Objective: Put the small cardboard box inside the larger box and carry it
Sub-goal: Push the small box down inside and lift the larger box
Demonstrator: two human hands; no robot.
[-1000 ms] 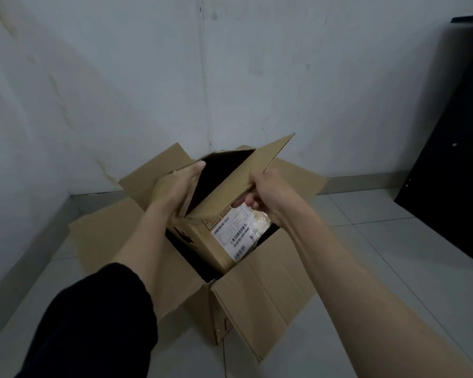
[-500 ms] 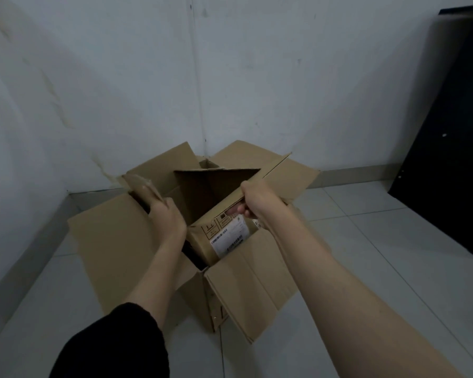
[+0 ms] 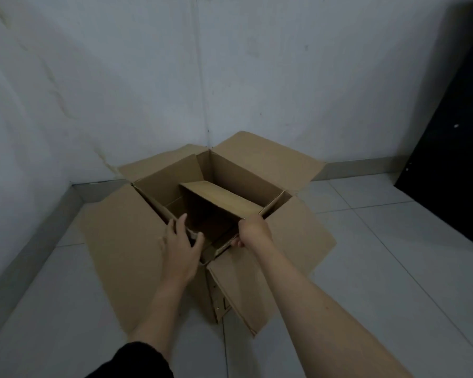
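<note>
The larger cardboard box stands on the tiled floor in the corner of the room, with all its flaps folded outward. The small cardboard box sits down inside it, top open, one light flap slanting toward the right wall. My right hand is closed on the near right edge of the small box, thumb underneath. At the larger box's near left rim my left hand has its fingers spread and holds nothing. The small box's lower part is hidden in shadow.
Two white walls meet just behind the box, with a grey skirting along the floor. A tall black panel leans at the right. Pale floor tiles stretch right and toward me.
The small box has sunk from above the rim down into the larger box. My left hand has let go of its flap and spread out. My right hand followed it down, still gripping.
</note>
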